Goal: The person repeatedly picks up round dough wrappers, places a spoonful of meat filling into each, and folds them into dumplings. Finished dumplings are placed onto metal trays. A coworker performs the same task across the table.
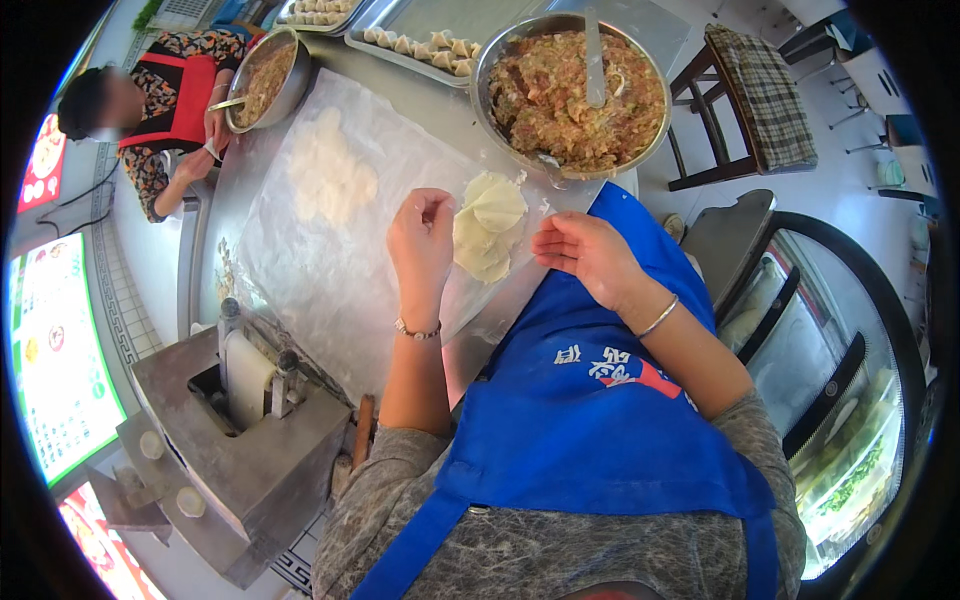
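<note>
Round dough wrappers (491, 225) lie overlapped in a loose pile on the plastic-covered metal worktable. Just left of them is my left hand (422, 229), its fingers curled in towards the thumb; whether anything is pinched there is hidden. My right hand (576, 251) hovers at the right of the wrappers, half cupped, palm showing and nothing visible in it. A large metal bowl of minced filling (547, 97) stands beyond my hands, with a flat spatula (594, 67) in it. Filled dumplings (427, 49) sit in rows on a metal tray (360, 46).
Flattened dough or wrappers (330, 169) lie farther left on the plastic sheet (300, 247). A co-worker in a red apron (176, 97) works beside a second filling bowl (300, 82). A metal roller machine (247, 442) stands near left, a glass display case (832, 397) right, a stool (712, 135) beyond.
</note>
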Motion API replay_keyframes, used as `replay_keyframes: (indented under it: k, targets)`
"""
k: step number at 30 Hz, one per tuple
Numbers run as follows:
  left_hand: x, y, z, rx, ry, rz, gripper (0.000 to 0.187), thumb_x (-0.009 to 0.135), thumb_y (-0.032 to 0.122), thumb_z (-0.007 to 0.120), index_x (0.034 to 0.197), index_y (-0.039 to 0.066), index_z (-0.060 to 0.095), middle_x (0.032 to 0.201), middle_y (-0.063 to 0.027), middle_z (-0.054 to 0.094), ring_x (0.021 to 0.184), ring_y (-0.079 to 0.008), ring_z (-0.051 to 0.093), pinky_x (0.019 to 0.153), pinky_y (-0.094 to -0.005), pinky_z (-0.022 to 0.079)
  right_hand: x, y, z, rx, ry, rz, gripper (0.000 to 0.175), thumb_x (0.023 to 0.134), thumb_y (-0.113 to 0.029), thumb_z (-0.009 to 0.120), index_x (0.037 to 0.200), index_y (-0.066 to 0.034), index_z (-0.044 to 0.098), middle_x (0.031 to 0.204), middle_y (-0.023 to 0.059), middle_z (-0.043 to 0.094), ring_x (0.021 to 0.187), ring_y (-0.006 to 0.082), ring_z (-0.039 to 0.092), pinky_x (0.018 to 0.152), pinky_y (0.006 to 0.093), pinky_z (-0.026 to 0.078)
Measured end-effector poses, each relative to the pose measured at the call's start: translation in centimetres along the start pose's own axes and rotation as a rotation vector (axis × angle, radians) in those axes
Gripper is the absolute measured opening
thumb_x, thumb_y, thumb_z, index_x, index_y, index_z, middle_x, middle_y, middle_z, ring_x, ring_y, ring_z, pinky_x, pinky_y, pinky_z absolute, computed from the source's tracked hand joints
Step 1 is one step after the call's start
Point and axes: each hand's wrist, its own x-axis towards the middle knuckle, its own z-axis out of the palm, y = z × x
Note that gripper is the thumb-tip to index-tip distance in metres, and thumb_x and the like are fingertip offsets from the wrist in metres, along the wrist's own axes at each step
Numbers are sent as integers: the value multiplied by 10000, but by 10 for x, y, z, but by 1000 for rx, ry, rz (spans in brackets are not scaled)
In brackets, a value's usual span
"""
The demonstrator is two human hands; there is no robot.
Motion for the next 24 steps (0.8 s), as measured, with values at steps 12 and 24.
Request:
replay_keyframes:
  k: [12, 24]
  targets:
    - [10, -14, 41, 348, -89, 259, 190, 791, 154, 739, 951, 61, 699, 969, -130, 648, 958, -348, 596, 849, -434, 487, -2, -5, -4, -54, -9, 3, 184, 1003, -200, 571, 1045, -38, 647, 996, 101, 703, 943, 214, 685, 890, 370, 563]
    - [12, -11, 46, 360, -180, 306, 169, 757, 142, 760, 885, 67, 678, 926, -112, 653, 954, -331, 604, 825, -422, 499, 1, -3, -8, -58, -2, 11, 170, 999, -191, 580, 1038, -41, 650, 990, 98, 703, 930, 201, 684, 880, 357, 563]
